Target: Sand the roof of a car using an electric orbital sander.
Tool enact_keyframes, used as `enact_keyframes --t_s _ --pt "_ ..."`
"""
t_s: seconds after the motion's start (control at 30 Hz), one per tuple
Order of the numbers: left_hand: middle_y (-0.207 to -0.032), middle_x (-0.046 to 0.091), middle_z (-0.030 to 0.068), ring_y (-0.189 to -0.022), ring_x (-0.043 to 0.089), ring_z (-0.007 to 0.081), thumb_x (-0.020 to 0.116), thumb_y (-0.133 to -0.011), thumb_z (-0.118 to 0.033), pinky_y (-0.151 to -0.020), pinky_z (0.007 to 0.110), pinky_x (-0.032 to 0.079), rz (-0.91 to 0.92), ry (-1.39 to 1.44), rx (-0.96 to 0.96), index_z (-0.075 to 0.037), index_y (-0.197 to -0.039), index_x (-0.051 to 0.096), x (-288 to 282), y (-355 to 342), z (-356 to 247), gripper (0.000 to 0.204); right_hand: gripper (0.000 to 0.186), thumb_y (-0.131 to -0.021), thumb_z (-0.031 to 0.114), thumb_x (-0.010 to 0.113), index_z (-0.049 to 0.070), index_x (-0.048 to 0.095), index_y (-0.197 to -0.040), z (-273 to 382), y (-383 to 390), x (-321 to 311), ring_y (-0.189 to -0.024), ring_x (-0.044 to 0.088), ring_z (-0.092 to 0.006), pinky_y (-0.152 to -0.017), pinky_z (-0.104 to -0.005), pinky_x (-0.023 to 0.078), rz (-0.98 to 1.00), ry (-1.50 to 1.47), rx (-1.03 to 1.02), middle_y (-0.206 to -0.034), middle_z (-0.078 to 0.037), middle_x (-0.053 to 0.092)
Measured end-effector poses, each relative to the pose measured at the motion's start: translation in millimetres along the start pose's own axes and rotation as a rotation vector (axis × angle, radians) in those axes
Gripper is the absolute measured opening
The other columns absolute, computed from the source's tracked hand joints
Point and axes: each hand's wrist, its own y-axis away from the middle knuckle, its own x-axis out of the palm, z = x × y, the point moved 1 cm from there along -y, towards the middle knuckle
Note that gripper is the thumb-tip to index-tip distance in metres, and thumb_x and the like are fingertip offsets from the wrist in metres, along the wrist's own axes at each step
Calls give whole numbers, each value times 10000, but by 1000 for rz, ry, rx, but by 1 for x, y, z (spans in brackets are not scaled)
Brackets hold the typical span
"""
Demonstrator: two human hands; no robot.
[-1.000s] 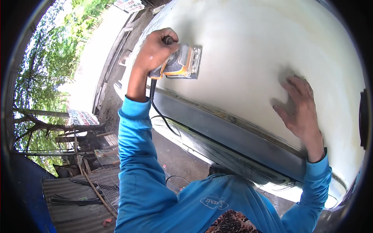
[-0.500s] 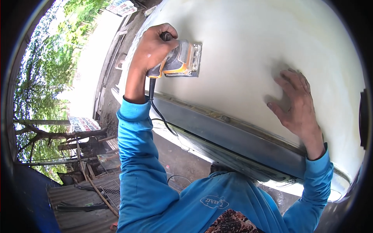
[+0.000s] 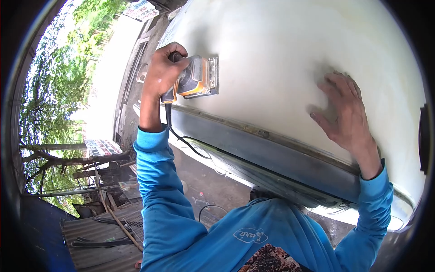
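An orange and grey electric sheet sander [image 3: 198, 80] rests with its flat square pad against a large pale, off-white vehicle panel [image 3: 272, 59]. My left hand [image 3: 164, 72] is wrapped round the sander's body and dark knob. From the tool's lower end a black power cord [image 3: 183, 137] hangs down over the panel's lower edge. Well to the right, my right hand [image 3: 348, 115] lies on the same panel with its fingers spread, holding nothing. Both forearms wear blue sleeves.
Below the panel runs a grey trim strip [image 3: 235, 141] with a glass window [image 3: 253, 165] beneath it. At lower left are corrugated metal sheets [image 3: 97, 242] and a long wooden pole [image 3: 115, 217]. Signs and trees stand beyond a wooden railing.
My left hand has moved the sander to the left and slightly down along the panel. My right hand stays spread in nearly the same spot.
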Motion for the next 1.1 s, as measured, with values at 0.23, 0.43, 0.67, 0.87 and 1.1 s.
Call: enact_keyframes --t_s 0.23,0.43,0.67,0.87,1.1 --pt "-672 612 57 -613 544 120 693 -773 -87 -606 291 449 -23 -7 82 9 -870 679 -5 7 -39 138 530 -756 202 830 -11 651 -1207 22 -11 -15 -1283 506 -421 -1139 -519 383 8 -1 -35 -1324 -213 571" --pt "-745 610 20 -704 555 91 669 -811 -49 -679 266 465 16 -57 107 4 -902 662 -5 7 -54 106 533 -767 210 824 -6 652 -1223 40 -7 -13 -1302 496 -408 -1149 -510 377 14 -22 -28 -1342 -206 569" --pt "-773 711 126 -700 662 186 717 -779 -139 -708 315 526 -7 -53 122 16 -902 709 9 -8 -31 199 540 -773 223 824 1 647 -1232 37 3 5 -1328 483 -403 -1176 -503 344 27 -47 -11 -1355 -202 565" --pt "-751 696 111 -690 644 165 708 -783 -137 -686 308 513 -24 -59 93 32 -883 697 13 -8 -19 197 550 -780 240 822 2 641 -1242 24 11 4 -1331 485 -401 -1180 -501 341 28 -34 -12 -1358 -202 564" --pt "-700 648 65 -645 573 119 685 -785 -104 -620 286 463 -51 -21 -9 37 -860 676 11 0 -21 160 541 -792 247 816 3 640 -1242 5 7 0 -1322 492 -405 -1178 -497 349 10 -18 -26 -1354 -201 566"
